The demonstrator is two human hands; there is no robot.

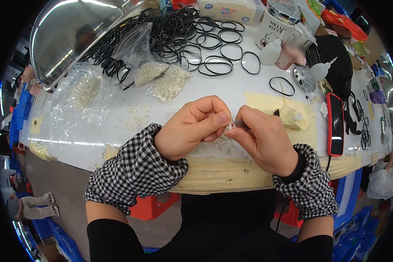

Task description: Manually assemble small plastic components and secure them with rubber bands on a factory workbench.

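My left hand (188, 127) is closed in a pinch, thumb against forefinger, on a small white piece (229, 126) that is mostly hidden by the fingertips. My right hand (266, 139) meets it, fingers curled round a small grey, metallic-looking object (241, 124) whose kind I cannot make out. The fingertips of both hands come together just above the table's near edge. Under and beside them lie scattered small pale pieces (225, 146). To the left of my left hand is a loose group of small white tube-like pieces (136, 117).
Clear bags of pale pieces (168, 85) (84, 94) lie behind on the left, near a tangled heap of black bands (166, 32). Loose black bands (250, 63) spread rightward. A yellow sheet (308, 131), a red-cased phone (335, 124) and a white mug (275, 26) stand at the right.
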